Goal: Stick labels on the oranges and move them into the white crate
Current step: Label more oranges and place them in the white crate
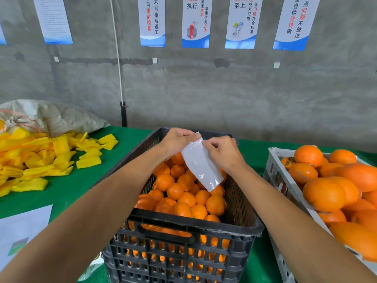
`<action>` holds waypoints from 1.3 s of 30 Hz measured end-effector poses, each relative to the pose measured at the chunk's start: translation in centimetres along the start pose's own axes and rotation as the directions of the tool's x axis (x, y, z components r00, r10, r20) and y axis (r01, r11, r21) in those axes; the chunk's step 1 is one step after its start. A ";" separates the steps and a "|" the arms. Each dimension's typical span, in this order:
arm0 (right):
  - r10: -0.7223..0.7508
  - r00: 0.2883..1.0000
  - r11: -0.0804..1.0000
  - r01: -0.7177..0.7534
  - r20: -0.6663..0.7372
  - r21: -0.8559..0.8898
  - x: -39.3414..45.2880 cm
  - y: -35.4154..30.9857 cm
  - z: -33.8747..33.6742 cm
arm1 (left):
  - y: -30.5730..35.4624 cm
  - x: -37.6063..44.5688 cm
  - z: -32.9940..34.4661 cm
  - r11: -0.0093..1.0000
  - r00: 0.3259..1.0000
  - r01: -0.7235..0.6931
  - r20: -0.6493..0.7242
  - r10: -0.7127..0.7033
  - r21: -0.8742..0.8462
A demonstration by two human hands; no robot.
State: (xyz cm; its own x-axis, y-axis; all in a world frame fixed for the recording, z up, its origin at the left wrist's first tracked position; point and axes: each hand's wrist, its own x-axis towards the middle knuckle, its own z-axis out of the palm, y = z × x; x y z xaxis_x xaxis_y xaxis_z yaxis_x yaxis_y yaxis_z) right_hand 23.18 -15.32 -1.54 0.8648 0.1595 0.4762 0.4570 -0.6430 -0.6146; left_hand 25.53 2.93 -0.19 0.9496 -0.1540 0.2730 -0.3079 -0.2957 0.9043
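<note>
Head view: my left hand (179,139) and right hand (221,153) pinch the label sheet (201,166); white crate (274,172) part-filled, black crate (183,227) full of oranges (181,193)

oranges (183,193) in black crate (183,227), white crate (274,170) right

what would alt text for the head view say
Both hands, left hand and right hand, pinch the top of a glossy white label sheet over a black plastic crate of oranges. A white plastic crate of oranges sits at right on the green table.
</note>
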 end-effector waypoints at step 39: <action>0.126 0.992 0.943 -0.126 -0.018 -0.308 1.6 -0.1 0.6 | -1.2 0.9 -3.4 0.636 0.993 0.108 -0.107 -0.040 0.764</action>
State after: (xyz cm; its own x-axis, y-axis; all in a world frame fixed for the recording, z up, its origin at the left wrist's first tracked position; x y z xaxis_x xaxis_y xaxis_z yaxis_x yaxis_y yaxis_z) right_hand 24.64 -14.53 -1.10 0.9117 0.0634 0.4060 0.2580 -0.8573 -0.4456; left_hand 26.99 6.38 0.12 0.9621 -0.0398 0.2699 -0.1377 -0.9250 0.3541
